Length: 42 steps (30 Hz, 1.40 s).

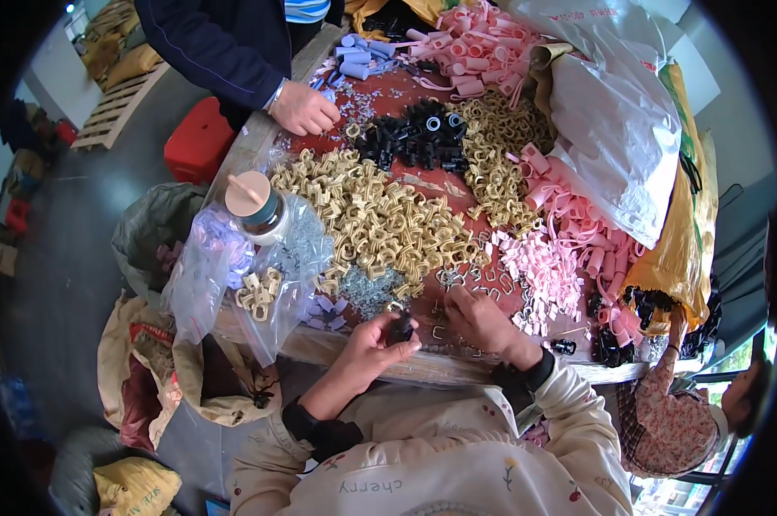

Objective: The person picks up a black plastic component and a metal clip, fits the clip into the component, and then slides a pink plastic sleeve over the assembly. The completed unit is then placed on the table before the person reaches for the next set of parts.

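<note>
Left hand (373,344) clamps a black cap (400,328), largely hidden by fingers. Right hand (481,322), at 3 o'clock, rests on metal clips (457,277); its grip is indiscernible.

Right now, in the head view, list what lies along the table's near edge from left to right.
Clear plastic bag → left hand holding a small black part → right hand → pile of pale pink pieces → loose black parts.

Beige plastic clips (380,219) lie heaped; beside that heap sit black plastic caps (419,138), pink plastic tubes (569,224) and blue plastic tubes (358,52).
</note>
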Available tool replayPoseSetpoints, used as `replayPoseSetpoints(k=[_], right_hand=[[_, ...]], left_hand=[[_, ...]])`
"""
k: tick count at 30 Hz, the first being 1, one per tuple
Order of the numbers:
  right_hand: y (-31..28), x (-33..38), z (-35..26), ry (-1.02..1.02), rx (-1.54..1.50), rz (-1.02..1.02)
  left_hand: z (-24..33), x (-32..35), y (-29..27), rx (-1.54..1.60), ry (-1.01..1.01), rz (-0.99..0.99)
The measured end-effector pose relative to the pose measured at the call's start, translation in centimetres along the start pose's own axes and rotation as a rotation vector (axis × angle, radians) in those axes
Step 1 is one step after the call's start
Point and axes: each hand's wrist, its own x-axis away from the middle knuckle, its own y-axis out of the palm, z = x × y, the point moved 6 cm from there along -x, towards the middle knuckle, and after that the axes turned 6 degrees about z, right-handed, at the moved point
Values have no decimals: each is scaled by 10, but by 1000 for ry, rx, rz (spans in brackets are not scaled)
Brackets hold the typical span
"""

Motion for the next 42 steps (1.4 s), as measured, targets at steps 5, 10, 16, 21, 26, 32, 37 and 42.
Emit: replayPoseSetpoints(k=[5,10,16,21,26,32,37,42], right_hand=[[5,17,-13,305,-914,-37],[-4,30,-36,265,-1163,-43],[-3,58,-19,317,-1277,70],[-22,76,-7,256,-1258,196],[-54,90,8,155,-809,329],[-66,106,21,211,-743,421],[-68,112,24,175,-702,470],[-70,123,33,277,-817,438]], left_hand=[[14,1,20,-508,246,78],[17,8,44,-566,459,141],[7,14,72,-645,598,188],[-14,-3,85,-486,350,151],[-32,-21,100,-411,253,98],[-46,-32,118,-370,161,11],[-47,-34,123,-338,107,41],[-53,-45,134,-390,103,-45]])
